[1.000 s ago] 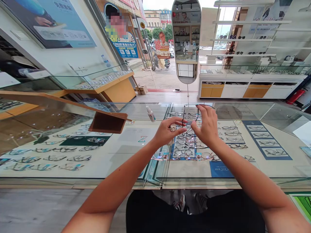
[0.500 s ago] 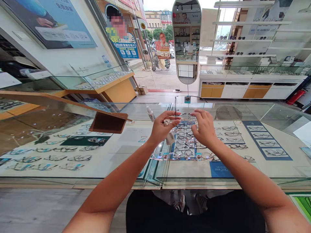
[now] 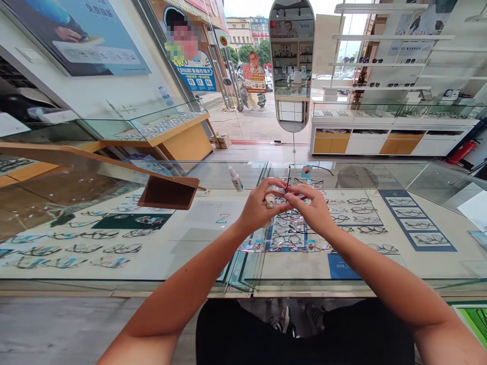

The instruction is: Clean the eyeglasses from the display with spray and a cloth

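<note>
Diffuse daylight from the street (image 3: 251, 122) beneath a washed-out sky (image 3: 243, 7) lights the scene brightly, with reflections across the glass counter (image 3: 297, 268) and wide-angle distortion stretching the edges.

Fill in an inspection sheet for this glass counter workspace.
Surface: glass counter, rows of eyeglasses across it; whether each lies on or beneath the glass is hard to tell.
Things in hand: dark-framed glasses, raised, one temple extending rightward; pale wad, apparently cloth.
Clutter: spray bottle beyond the left forearm.
Hands: left hand holds the glasses and wad; right hand meets it at the frame, grip partly hidden.
Cables: nothing seen.
Surroundings: oval mirror, wall shelves, fire extinguisher.
</note>
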Available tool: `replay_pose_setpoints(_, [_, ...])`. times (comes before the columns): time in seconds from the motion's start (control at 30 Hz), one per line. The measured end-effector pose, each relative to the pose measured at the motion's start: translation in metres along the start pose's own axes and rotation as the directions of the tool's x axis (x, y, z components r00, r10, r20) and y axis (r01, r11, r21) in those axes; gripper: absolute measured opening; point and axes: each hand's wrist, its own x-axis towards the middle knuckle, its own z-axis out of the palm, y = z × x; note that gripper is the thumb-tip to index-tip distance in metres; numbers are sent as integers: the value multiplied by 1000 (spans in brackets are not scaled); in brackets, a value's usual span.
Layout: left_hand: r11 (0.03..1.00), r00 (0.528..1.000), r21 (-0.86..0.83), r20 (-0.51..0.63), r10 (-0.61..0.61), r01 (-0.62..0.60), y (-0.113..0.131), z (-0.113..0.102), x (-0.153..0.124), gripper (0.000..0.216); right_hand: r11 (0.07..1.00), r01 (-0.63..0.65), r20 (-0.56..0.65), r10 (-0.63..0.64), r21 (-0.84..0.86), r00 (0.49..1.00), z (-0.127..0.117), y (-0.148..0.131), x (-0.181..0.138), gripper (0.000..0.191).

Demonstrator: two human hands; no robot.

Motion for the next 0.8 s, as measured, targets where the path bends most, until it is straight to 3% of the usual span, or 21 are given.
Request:
replay_pose_setpoints(0.13, [999, 1000, 35, 13, -23, 22, -1, 2, -5, 59, 994, -100, -21, 100, 35, 995, 4, -3, -3, 21])
replay_pose_setpoints(0.33, [996, 997, 75, 54, -59, 55, 10, -2, -4, 58, 998, -65, -110, 65, 4, 992, 5, -7, -6, 15])
replay_pose_setpoints(0.47, [973, 997, 219, 22, -73, 67, 19, -23, 6, 43, 999, -30, -165, 26, -25, 986, -6, -11, 1, 17])
replay_pose_setpoints(0.57, [878, 983, 451, 2, -185, 164, 17, -48, 14, 45, 998, -24, -225, 12, -52, 974, -16, -11, 8, 20])
replay_pose_setpoints(0.7, [652, 892, 689, 17, -452, 317, -2, -84, 21, 49, 996, -32, -256, 9, -87, 967, -24, -6, 16, 23])
replay_pose_setpoints(0.8, [481, 772, 777, -10, -636, 406, -25, -107, 23, 45, 994, -28, -263, -1, -104, 965, -27, -1, 19, 25])
